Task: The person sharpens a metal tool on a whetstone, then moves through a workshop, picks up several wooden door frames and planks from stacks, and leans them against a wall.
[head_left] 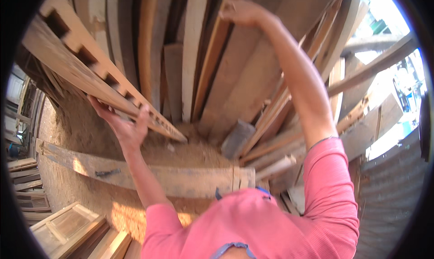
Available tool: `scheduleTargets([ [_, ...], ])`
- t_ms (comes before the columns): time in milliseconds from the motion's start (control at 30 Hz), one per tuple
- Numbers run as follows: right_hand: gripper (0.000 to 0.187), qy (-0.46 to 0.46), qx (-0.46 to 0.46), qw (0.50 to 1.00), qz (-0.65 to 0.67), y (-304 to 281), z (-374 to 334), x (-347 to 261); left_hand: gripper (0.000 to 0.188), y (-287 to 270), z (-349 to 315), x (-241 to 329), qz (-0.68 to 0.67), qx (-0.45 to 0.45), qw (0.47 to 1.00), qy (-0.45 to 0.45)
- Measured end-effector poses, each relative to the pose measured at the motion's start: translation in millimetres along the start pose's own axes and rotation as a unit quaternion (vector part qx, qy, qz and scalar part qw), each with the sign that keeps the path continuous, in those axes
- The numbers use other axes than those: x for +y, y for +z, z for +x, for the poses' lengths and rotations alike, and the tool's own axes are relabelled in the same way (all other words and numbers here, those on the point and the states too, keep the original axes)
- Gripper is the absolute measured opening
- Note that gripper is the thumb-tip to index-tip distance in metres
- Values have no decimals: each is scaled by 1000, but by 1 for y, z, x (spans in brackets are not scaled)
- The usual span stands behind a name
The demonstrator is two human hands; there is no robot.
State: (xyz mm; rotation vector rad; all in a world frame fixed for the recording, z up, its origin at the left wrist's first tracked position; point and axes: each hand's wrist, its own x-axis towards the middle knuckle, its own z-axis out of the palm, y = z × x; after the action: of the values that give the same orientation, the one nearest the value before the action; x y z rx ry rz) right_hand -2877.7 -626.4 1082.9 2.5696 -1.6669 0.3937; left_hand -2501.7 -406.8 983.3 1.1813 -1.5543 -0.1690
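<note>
Head view: you face a big stack of planks (pixel 190 55) leaning upright, its foot sunk in a heap of sawdust (pixel 90 128). No packages, labels or signs show anywhere among them.

Along the floor edge of the heap lies a long curved beam (pixel 149 173), with a dark mark on its left part. At the lower left corner sits a panelled wooden door piece (pixel 68 227) on the floor, and a corrugated metal sheet (pixel 393 200) stands at the right.

Your left hand (pixel 122 123) is raised, palm up, fingers and thumb closed round the lower edge of a notched board (pixel 90 64) that slants from upper left down to the sawdust. Your right arm stretches high and straight, and your right hand (pixel 242 10) grips the top of a narrow brown plank (pixel 212 64) standing in the stack, fingers curled over its edge.

A short grey block (pixel 237 139) rests at the foot of the planks, between your arms.
</note>
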Motion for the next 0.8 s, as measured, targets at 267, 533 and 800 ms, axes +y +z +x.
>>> scheduleTargets([
  [267, 111, -223, 9, 858, 462, -164, -135, -200, 122, 23, 3, 34, -23, 2, 1000, 15],
  [533, 34, -274, 186, 803, 496, -116, -148, -232, 126, 34, -34, 30, -96, -23, 995, 34],
  [800, 53, -389, 209, 689, 574, -78, -172, -200, 77, 57, -124, -110, -355, -267, 872, -206],
])
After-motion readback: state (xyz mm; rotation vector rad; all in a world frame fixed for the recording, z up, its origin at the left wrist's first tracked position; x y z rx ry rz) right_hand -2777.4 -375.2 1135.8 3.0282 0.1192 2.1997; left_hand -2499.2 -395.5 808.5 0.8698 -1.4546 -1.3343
